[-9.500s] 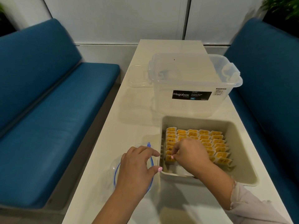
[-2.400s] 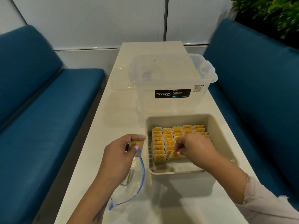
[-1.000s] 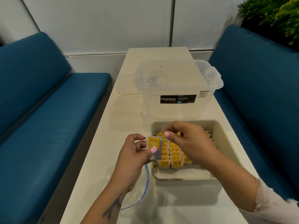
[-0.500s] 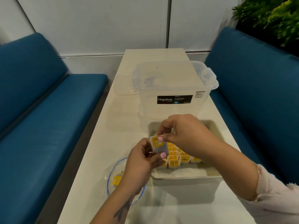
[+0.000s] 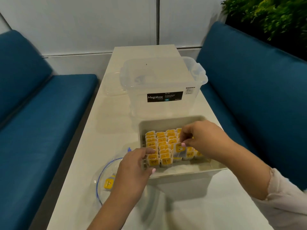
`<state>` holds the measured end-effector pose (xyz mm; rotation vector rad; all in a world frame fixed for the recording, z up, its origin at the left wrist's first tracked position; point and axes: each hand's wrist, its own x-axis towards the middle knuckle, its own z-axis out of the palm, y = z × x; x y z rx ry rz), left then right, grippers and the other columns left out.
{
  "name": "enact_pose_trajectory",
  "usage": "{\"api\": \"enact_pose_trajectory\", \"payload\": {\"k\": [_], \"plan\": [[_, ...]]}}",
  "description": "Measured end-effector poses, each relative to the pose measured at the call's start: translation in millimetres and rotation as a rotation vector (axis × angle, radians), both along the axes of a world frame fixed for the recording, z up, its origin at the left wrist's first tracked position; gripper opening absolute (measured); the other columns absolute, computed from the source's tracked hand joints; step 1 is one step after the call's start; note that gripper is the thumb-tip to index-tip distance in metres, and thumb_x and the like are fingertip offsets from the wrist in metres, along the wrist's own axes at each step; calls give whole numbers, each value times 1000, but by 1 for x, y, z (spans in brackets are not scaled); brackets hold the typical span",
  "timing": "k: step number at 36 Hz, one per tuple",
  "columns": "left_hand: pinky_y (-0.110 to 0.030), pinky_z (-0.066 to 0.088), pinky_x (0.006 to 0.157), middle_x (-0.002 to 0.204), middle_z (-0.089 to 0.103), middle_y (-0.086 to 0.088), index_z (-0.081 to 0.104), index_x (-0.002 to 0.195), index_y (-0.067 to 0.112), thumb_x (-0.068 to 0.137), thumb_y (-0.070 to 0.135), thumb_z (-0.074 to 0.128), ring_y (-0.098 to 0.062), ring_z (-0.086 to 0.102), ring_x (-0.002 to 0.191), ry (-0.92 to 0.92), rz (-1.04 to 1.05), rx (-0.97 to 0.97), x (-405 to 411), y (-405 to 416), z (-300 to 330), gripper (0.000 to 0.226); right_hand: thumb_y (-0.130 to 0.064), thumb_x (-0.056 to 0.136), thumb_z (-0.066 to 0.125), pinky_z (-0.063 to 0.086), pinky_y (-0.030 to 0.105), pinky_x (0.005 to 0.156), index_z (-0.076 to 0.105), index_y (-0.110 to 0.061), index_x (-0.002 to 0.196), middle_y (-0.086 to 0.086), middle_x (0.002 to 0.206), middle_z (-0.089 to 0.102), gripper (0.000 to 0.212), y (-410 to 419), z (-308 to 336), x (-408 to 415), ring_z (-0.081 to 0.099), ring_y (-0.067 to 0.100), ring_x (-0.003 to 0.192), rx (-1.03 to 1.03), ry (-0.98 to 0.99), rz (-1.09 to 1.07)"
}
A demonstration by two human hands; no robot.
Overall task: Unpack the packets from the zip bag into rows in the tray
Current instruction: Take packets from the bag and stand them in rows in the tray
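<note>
Yellow packet [image 5: 179,149] pinched by right hand [image 5: 203,138] over tray [image 5: 184,169]; left hand [image 5: 134,168] grips a second packet [image 5: 144,161] at its rim.

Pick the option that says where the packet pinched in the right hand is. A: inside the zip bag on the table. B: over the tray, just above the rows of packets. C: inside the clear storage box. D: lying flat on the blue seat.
B: the right hand pinches the packet by its top, over the tray and just above the rows of packets.
</note>
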<state>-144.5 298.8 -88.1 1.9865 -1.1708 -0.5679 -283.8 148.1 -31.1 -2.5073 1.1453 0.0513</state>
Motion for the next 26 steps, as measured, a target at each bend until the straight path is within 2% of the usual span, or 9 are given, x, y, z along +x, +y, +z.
{"api": "enact_pose_trajectory", "payload": {"k": [3, 5, 7, 12, 17, 22, 26], "plan": [[-16, 37, 85, 98, 52, 26, 51, 97, 48, 74, 11, 75, -2, 50, 101, -50, -16, 53, -1, 2, 0, 50, -26, 84, 68, 46, 24, 66, 68, -28, 86, -11, 83, 66, 3, -2, -15, -3, 57, 9, 76, -22, 42, 10], [-17, 36, 86, 93, 47, 30, 52, 98, 47, 75, 12, 75, -4, 49, 103, -64, -19, 77, -1, 3, 1, 48, -26, 84, 67, 38, 20, 57, 66, -29, 85, -11, 80, 61, 3, -4, -24, -4, 54, 9, 75, -41, 72, 12], [-16, 36, 86, 90, 43, 32, 54, 103, 44, 75, 15, 75, -4, 49, 103, -80, -22, 100, -1, 3, 0, 45, -27, 83, 68, 36, 19, 54, 66, -31, 82, -11, 80, 61, 4, -5, -34, -4, 56, 10, 78, -46, 85, -1], [-16, 37, 86, 90, 42, 29, 56, 107, 42, 75, 19, 76, -4, 50, 102, -105, -17, 124, 0, 2, 0, 44, -30, 83, 68, 43, 23, 69, 68, -30, 85, -8, 86, 64, 2, -6, -53, -1, 59, 13, 85, -46, 117, -27], [-16, 38, 85, 87, 40, 34, 54, 106, 45, 74, 23, 77, -4, 50, 100, -125, -25, 134, 2, 2, -1, 46, -33, 82, 70, 43, 23, 70, 71, -31, 87, -9, 91, 65, 6, -4, -63, 0, 57, 12, 85, -87, 101, -58], [-17, 38, 87, 95, 44, 26, 52, 105, 46, 74, 24, 77, -4, 50, 102, -133, -22, 129, 2, 2, -2, 45, -36, 81, 71, 44, 25, 79, 72, -31, 89, -8, 96, 66, 9, -3, -69, 1, 58, 14, 96, -100, 107, -69], [-18, 38, 88, 98, 47, 23, 52, 105, 47, 74, 24, 77, -4, 50, 103, -133, -22, 127, 3, 3, -3, 45, -36, 81, 72, 50, 27, 78, 73, -31, 87, -9, 93, 66, 8, -2, -71, 3, 58, 13, 91, -75, 79, -105]]}}
